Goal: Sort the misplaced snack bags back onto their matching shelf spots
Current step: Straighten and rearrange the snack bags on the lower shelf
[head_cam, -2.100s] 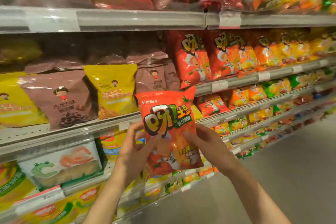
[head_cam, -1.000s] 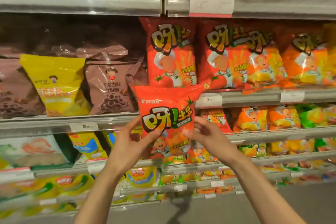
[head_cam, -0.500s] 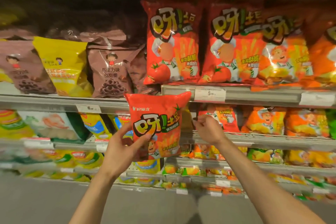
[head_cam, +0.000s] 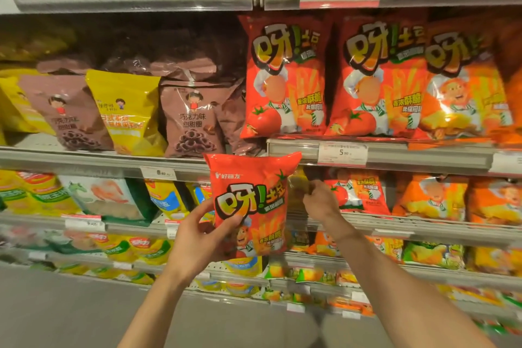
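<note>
Your left hand grips the red snack bag at its lower edge, held before the shelf; your right hand pinches a yellowish packet behind. Light, puffy, crushable: hold the seams, gently.

We hold a small snack bag in our left hand, before the shelf edge. Our right hand reaches just right of it, below the large bags and left of smaller bags.

red tomato-print snack bag, brown bags, yellow bag
</note>
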The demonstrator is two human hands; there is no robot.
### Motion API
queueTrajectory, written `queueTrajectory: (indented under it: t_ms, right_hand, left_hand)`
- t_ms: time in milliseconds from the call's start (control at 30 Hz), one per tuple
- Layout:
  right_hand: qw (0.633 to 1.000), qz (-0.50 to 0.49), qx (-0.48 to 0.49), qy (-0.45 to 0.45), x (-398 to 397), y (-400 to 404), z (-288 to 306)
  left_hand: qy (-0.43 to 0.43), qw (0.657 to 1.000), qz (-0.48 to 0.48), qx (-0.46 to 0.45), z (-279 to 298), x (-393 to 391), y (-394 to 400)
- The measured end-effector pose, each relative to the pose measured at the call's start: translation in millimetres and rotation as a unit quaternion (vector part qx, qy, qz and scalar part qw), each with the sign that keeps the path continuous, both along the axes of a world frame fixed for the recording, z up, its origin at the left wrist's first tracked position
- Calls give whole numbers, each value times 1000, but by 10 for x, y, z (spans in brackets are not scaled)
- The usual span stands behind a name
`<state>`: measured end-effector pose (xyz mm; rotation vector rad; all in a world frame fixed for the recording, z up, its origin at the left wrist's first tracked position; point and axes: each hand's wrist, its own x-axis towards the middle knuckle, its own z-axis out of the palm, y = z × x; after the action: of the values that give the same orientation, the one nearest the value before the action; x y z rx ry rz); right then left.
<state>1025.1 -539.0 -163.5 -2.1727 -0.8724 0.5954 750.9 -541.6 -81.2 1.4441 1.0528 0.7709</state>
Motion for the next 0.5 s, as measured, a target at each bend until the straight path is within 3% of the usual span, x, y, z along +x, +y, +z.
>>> queueTrajectory:
  t_ms: [267,500]
  right_hand:
    - [982,-35,161,95,205,-287,130]
    - [972,-60,203,100,587,-815,222]
  left_hand:
    - [29,999,-24,18,-183,7,53]
    - [41,997,-61,10,-323,281,-86]
